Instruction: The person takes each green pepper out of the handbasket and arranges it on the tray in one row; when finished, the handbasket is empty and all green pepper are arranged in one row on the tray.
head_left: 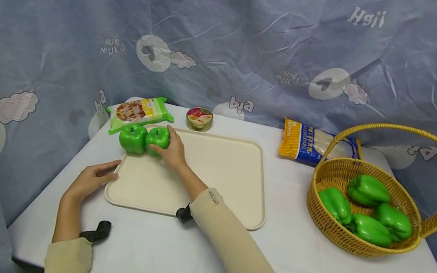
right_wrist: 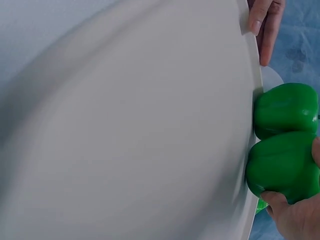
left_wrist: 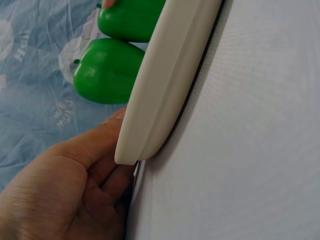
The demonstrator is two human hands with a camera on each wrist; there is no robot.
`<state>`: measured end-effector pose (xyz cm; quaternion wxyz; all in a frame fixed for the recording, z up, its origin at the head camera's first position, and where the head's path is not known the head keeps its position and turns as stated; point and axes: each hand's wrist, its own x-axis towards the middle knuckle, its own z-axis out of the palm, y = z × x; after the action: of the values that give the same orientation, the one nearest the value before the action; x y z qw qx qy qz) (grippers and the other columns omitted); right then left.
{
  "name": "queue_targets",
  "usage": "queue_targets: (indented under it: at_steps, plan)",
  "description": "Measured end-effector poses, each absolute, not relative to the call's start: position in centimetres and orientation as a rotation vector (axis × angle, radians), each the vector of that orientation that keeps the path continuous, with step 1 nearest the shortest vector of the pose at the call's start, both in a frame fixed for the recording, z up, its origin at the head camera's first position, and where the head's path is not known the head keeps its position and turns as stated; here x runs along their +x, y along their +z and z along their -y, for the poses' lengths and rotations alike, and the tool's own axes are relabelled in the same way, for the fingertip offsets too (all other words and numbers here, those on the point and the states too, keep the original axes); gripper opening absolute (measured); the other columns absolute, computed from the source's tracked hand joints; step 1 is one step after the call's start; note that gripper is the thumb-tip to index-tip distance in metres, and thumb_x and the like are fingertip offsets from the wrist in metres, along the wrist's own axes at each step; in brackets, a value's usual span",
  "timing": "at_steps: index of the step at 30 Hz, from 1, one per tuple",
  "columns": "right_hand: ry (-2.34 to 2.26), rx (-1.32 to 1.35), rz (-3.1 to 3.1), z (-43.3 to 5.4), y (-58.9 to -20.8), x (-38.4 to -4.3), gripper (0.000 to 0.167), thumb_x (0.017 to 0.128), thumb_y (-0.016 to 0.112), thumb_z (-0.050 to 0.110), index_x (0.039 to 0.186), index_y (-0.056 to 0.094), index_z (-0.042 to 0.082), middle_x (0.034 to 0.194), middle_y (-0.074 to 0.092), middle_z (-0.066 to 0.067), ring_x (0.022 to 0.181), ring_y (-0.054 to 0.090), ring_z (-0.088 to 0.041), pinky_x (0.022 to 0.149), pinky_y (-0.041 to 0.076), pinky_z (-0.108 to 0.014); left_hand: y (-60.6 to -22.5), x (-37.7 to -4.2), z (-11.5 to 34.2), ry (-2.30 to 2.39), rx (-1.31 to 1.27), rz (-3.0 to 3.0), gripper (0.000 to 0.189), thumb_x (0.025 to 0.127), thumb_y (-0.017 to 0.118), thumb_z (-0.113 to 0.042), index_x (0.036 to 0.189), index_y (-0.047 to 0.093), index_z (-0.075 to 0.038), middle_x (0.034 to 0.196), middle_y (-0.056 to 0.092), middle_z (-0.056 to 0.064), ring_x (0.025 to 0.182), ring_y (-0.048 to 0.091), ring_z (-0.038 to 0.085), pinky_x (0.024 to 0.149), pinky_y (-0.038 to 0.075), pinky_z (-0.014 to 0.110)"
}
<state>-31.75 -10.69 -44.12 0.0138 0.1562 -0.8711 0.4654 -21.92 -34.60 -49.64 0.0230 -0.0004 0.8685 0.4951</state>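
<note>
Two glossy green bell peppers stand side by side in the far left corner of a cream tray (head_left: 201, 182). My right hand (head_left: 174, 150) grips the right-hand pepper (head_left: 156, 139), thumb and fingers round its sides, as the right wrist view also shows. The left-hand pepper (head_left: 132, 139) touches it and has no hand on it. At the tray's left edge is my left hand (head_left: 88, 182). In the left wrist view its thumb (left_wrist: 95, 142) lies against the tray's rim (left_wrist: 135, 125), with the other fingers low beside it, partly hidden.
A yellow wicker basket (head_left: 315, 207) with a tall handle holds several green peppers at the right. Behind the tray lie a green snack packet (head_left: 139, 113), a round tin (head_left: 199, 119) and a blue-yellow pasta bag (head_left: 309, 143). A patterned curtain (head_left: 236, 37) hangs behind the white table.
</note>
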Motion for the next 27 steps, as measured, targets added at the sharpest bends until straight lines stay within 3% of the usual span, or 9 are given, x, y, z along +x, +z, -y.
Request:
queue_targets:
  at_steps: [16, 27]
  plan:
    - [1.463, 0.506, 2.691, 10.0, -43.9, -31.6, 0.091, 0.078, 0.074, 0.036, 0.147, 0.021, 0.009, 0.144, 0.035, -0.012, 0.130, 0.035, -0.025, 0.106, 0.029, -0.032, -49.5, -22.0, 34.5, 1.502, -0.012, -2.695, 0.062, 0.085, 0.066, -0.034, 0.138, 0.045, -0.009, 0.143, 0.037, 0.012, 0.134, 0.025, 0.034, 0.107, 0.018, 0.053]
    - [1.429, 0.699, 2.493, 7.1, -39.8, -29.5, 0.082, 0.078, 0.073, 0.036, 0.144, 0.030, 0.014, 0.145, 0.033, -0.007, 0.133, 0.029, -0.022, 0.106, 0.029, -0.039, -49.6, -21.9, 34.7, 1.484, -0.007, -2.709, 0.064, 0.085, 0.066, -0.038, 0.138, 0.044, -0.009, 0.143, 0.036, 0.013, 0.134, 0.024, 0.035, 0.106, 0.018, 0.054]
